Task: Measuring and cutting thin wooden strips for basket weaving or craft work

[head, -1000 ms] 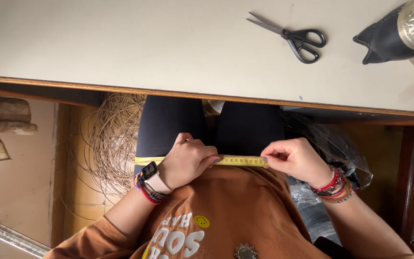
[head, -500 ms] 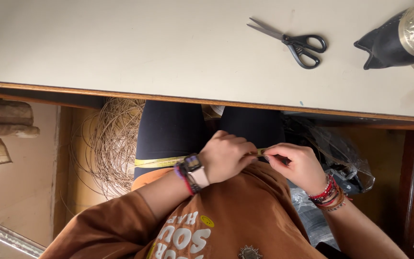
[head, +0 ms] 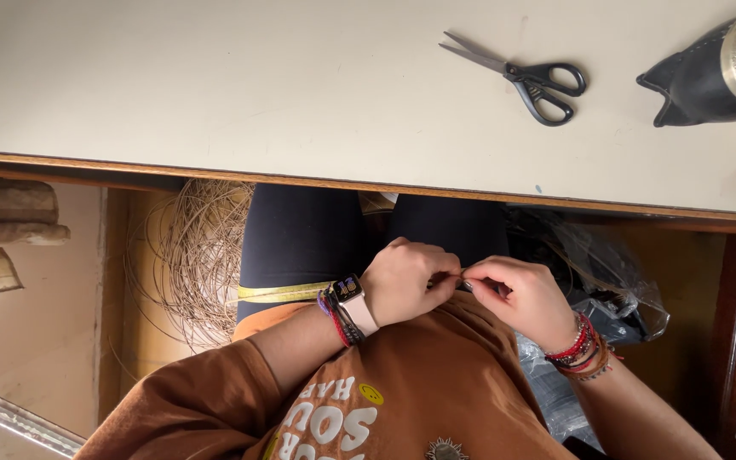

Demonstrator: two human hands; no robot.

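My left hand (head: 409, 279) and my right hand (head: 517, 296) meet fingertip to fingertip in front of my waist, below the table edge. Both pinch the ends of a yellow measuring tape (head: 287, 292), which runs from my left wrist around the side of my hip over dark trousers. The part of the tape between the fingers is mostly hidden. I wear a brown printed shirt (head: 402, 392), a watch and bracelets on the left wrist, and several bracelets on the right wrist.
A cream table top (head: 215, 85) fills the upper view, with black scissors (head: 526, 72) and a dark leather piece (head: 696, 81) beside a metal object at the far right. Under the table lie a coil of thin cane (head: 193, 255) and crumpled plastic bags (head: 589, 298).
My left hand has moved right along my waist, drawing the tape around the hip. Both hands now meet at the middle; earlier a stretch of tape showed between them.
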